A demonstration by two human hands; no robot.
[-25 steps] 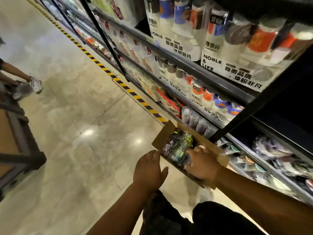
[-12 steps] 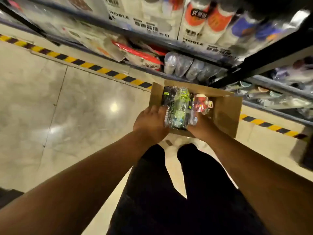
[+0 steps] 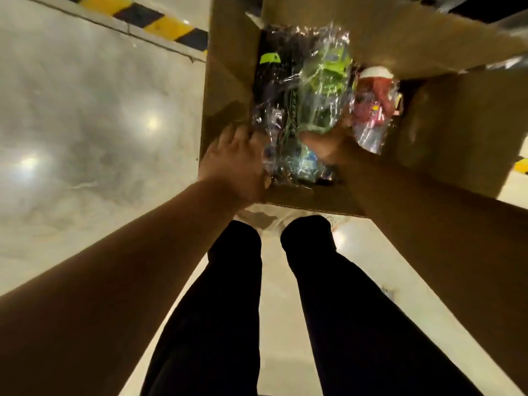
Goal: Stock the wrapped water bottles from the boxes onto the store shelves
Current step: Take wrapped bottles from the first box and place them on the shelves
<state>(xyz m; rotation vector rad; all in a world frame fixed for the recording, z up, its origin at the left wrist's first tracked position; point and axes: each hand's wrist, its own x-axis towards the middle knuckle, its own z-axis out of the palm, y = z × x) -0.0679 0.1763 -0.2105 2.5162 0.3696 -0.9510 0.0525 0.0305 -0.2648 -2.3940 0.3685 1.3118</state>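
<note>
An open cardboard box (image 3: 445, 132) stands on the floor in front of my feet, flaps up. Inside lie several plastic-wrapped water bottles: a dark bottle (image 3: 271, 81) with a lime tab, a lime-green bottle (image 3: 325, 72), a red bottle (image 3: 374, 107) with a white cap, and a blue-green bottle (image 3: 305, 164) near the front wall. My right hand (image 3: 325, 144) is inside the box and grips the lime-green bottle from below. My left hand (image 3: 234, 164) reaches over the box's near-left corner, its fingers stretched against the wrap of the dark bottle. The hands are blurred.
Glossy grey floor tiles (image 3: 85, 110) lie to the left. Yellow-and-black hazard tape (image 3: 160, 24) runs along the shelf base at the top left. A dark shelf edge (image 3: 485, 7) shows at the top right. My legs in black trousers (image 3: 228, 310) stand just behind the box.
My head has tipped down and closer, so the box fills the upper view and the shelves have left it. Both hands have gone deeper into the box; the right one now holds the green bottle.
</note>
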